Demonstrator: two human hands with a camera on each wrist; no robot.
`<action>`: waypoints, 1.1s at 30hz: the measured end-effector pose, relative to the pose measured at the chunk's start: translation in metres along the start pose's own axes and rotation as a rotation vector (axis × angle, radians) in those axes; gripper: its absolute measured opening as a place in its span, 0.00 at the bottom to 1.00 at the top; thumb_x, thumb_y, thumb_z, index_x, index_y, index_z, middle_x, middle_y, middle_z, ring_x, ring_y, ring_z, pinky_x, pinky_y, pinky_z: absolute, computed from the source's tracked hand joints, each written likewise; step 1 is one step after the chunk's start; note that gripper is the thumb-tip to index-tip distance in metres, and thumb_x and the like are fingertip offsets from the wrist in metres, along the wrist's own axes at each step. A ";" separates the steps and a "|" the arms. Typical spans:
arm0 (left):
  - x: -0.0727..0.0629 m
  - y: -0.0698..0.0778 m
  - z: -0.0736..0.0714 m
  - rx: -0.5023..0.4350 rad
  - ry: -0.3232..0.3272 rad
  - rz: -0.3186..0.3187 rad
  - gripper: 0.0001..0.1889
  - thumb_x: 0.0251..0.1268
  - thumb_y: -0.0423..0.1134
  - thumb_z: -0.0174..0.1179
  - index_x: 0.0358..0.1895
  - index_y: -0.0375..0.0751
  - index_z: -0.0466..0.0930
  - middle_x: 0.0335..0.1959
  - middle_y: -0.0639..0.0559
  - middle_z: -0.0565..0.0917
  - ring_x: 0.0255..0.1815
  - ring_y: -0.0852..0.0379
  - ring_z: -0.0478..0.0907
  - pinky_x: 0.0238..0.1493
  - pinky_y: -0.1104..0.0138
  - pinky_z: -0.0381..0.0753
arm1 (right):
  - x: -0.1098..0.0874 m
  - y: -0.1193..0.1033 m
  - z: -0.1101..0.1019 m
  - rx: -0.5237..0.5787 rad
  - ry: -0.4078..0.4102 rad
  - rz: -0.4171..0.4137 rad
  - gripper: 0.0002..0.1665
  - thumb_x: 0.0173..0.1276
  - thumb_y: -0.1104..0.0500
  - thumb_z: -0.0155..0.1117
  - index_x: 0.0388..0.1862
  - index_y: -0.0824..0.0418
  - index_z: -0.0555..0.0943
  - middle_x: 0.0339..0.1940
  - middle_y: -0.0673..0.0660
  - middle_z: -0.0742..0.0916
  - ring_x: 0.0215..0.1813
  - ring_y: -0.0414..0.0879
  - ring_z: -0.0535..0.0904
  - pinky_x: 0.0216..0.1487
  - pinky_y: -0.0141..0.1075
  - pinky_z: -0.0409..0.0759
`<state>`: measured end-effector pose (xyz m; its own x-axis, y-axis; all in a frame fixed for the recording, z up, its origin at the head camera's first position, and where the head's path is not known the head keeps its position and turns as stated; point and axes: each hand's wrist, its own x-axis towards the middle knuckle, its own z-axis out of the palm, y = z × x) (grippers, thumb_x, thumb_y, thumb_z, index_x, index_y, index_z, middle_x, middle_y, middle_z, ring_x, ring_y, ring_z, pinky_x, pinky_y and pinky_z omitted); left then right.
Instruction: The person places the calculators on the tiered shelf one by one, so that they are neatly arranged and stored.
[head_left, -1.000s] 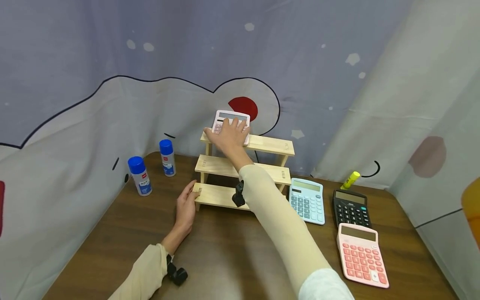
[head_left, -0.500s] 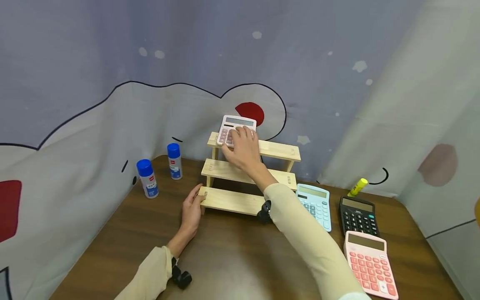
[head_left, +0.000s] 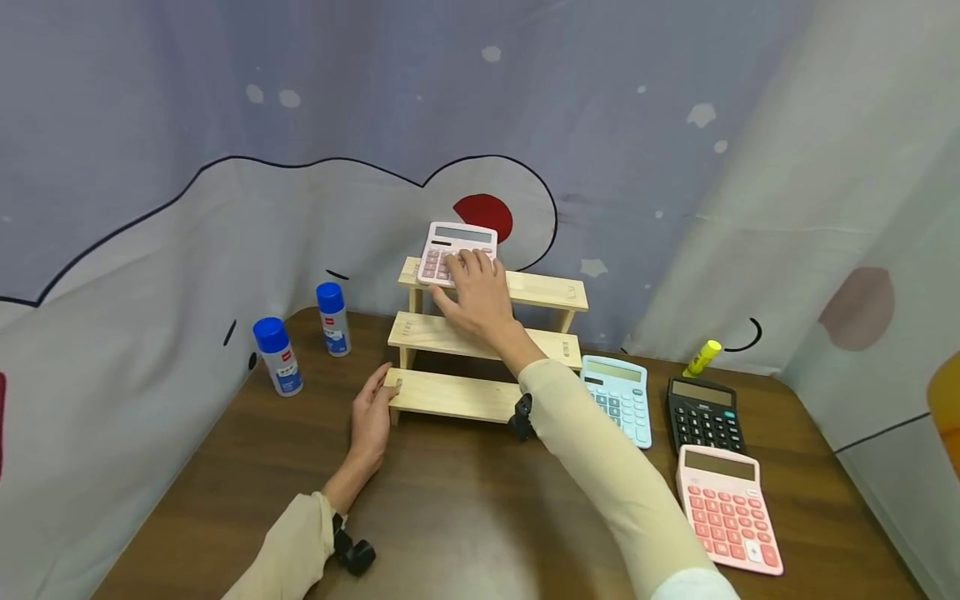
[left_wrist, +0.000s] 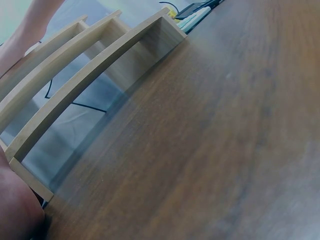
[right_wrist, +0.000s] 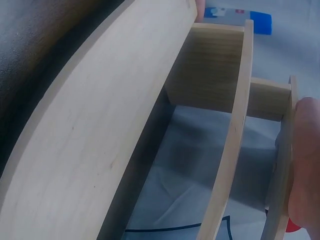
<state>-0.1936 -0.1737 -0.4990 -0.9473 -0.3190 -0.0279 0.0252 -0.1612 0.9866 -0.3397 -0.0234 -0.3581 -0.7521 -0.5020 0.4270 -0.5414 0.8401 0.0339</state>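
Note:
A three-step wooden display stand (head_left: 457,395) stands on the dark wooden table. On its top step leans a pale pink calculator (head_left: 459,235). My right hand (head_left: 480,293) rests its fingertips on the lower right of the calculator's keys, with the thumb held off to the left at the step's front edge. At the left end of the bottom step, my left hand (head_left: 371,415) grips the board, thumb over the top edge. That hand (left_wrist: 20,202) also shows beside the stand's leg in the left wrist view. The right wrist view shows the right hand (right_wrist: 306,165) at the top step.
Two blue-capped spray cans (head_left: 278,358) stand left of the stand. To its right lie a light blue calculator (head_left: 626,392), a black calculator (head_left: 705,417) and a coral-pink calculator (head_left: 727,508) overlapping the black one. A yellow highlighter (head_left: 702,358) is behind them. A patterned curtain (head_left: 375,100) hangs behind.
My right hand has shifted right and lower across the calculator, its fingers drawn together, uncovering more keys. The left hand keeps its hold. The view dipped and came back.

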 end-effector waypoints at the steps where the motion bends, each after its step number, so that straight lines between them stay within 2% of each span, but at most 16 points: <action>1: 0.000 0.000 0.000 -0.003 -0.002 -0.002 0.27 0.75 0.32 0.46 0.76 0.37 0.61 0.77 0.40 0.64 0.76 0.50 0.59 0.76 0.55 0.58 | 0.000 0.000 0.000 0.000 -0.001 0.003 0.38 0.72 0.32 0.44 0.72 0.52 0.68 0.72 0.57 0.73 0.75 0.54 0.62 0.72 0.53 0.62; 8: -0.002 -0.002 0.002 0.006 -0.006 0.016 0.27 0.76 0.33 0.45 0.76 0.39 0.61 0.77 0.42 0.64 0.76 0.51 0.59 0.77 0.56 0.58 | 0.000 0.000 0.000 0.000 -0.015 0.023 0.38 0.73 0.32 0.43 0.72 0.51 0.68 0.72 0.57 0.72 0.75 0.54 0.62 0.72 0.53 0.61; 15: -0.020 0.030 0.006 0.022 -0.020 -0.005 0.27 0.74 0.30 0.44 0.75 0.35 0.61 0.76 0.36 0.63 0.76 0.46 0.59 0.76 0.53 0.58 | -0.002 0.001 -0.001 0.006 -0.013 0.023 0.39 0.72 0.31 0.43 0.72 0.51 0.68 0.72 0.57 0.71 0.75 0.54 0.62 0.73 0.52 0.61; 16: -0.021 0.030 0.006 0.022 -0.020 -0.005 0.27 0.74 0.30 0.45 0.75 0.35 0.62 0.76 0.36 0.63 0.76 0.46 0.60 0.76 0.54 0.59 | -0.002 0.001 -0.001 0.005 -0.011 0.024 0.39 0.72 0.30 0.44 0.72 0.51 0.68 0.73 0.57 0.71 0.75 0.54 0.62 0.73 0.52 0.61; 18: -0.018 0.027 0.005 0.020 -0.017 -0.013 0.27 0.74 0.31 0.45 0.75 0.36 0.62 0.76 0.37 0.64 0.75 0.47 0.61 0.74 0.57 0.61 | -0.003 0.001 -0.002 0.003 -0.011 0.025 0.40 0.71 0.30 0.44 0.73 0.51 0.68 0.73 0.58 0.71 0.75 0.54 0.62 0.73 0.52 0.61; 23: -0.008 0.010 0.002 0.012 -0.005 -0.023 0.27 0.75 0.33 0.46 0.75 0.40 0.63 0.75 0.42 0.67 0.72 0.53 0.64 0.62 0.74 0.66 | -0.006 0.003 -0.007 0.020 -0.013 0.026 0.42 0.70 0.28 0.45 0.73 0.52 0.67 0.74 0.59 0.70 0.76 0.55 0.61 0.75 0.52 0.59; 25: -0.003 0.004 0.000 0.018 -0.001 -0.008 0.26 0.75 0.34 0.47 0.75 0.41 0.64 0.75 0.44 0.67 0.72 0.54 0.64 0.60 0.76 0.65 | -0.007 0.004 -0.010 0.039 -0.004 0.030 0.43 0.69 0.28 0.46 0.73 0.52 0.68 0.74 0.59 0.70 0.76 0.55 0.61 0.76 0.52 0.59; 29: 0.002 -0.002 -0.003 0.037 0.015 0.018 0.26 0.74 0.36 0.47 0.74 0.41 0.65 0.74 0.44 0.68 0.73 0.54 0.64 0.67 0.69 0.64 | -0.014 0.007 -0.019 0.088 0.019 0.047 0.42 0.69 0.28 0.48 0.73 0.52 0.67 0.74 0.59 0.70 0.76 0.56 0.61 0.76 0.52 0.58; 33: 0.002 -0.005 -0.008 0.042 0.038 0.011 0.26 0.73 0.34 0.47 0.74 0.41 0.66 0.75 0.43 0.68 0.73 0.53 0.64 0.73 0.60 0.62 | -0.025 0.010 -0.030 0.147 0.023 0.061 0.43 0.69 0.29 0.49 0.74 0.52 0.66 0.74 0.59 0.70 0.77 0.56 0.60 0.76 0.53 0.58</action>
<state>-0.1935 -0.1807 -0.5053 -0.9344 -0.3554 -0.0226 0.0212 -0.1188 0.9927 -0.3151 0.0040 -0.3417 -0.7773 -0.4448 0.4449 -0.5454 0.8289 -0.1241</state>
